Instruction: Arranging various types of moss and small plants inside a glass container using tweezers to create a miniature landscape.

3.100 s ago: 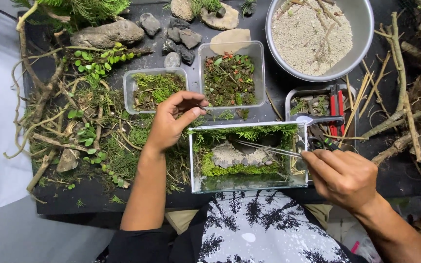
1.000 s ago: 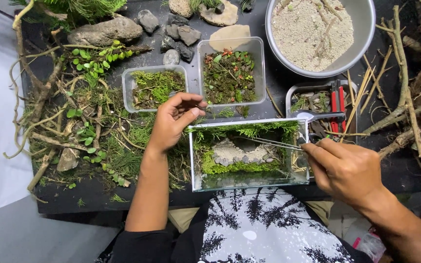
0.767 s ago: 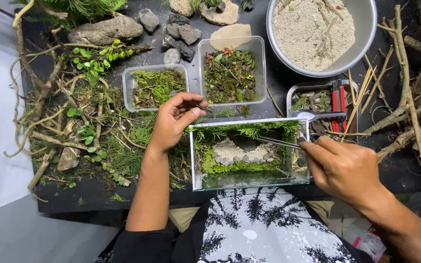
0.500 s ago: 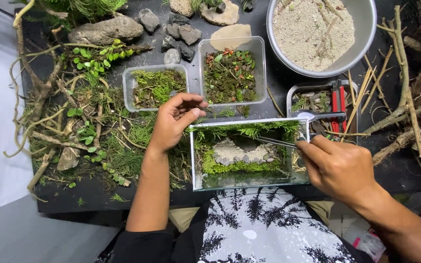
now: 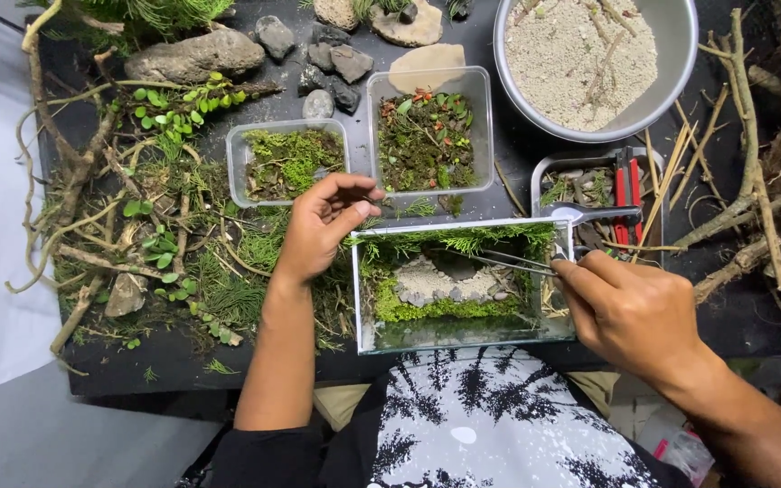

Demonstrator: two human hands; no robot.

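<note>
While the right hand (image 5: 630,312) pinches long metal tweezers (image 5: 508,260) whose tips reach toward nine o'clock into the glass tank (image 5: 463,339), the left hand (image 5: 323,226) rests at the tank's ten o'clock corner, thumb and forefinger pressed together on something too small to tell. Moss (image 5: 445,310) and pale stones (image 5: 436,280) lie inside. At twelve o'clock on the table (image 5: 517,154) stand two plastic tubs (image 5: 286,163).

Tweezer (image 5: 508,260) tips blurred behind glass tank (image 5: 463,343) wall; metal bowl (image 5: 680,54) cut off at far edge.
</note>
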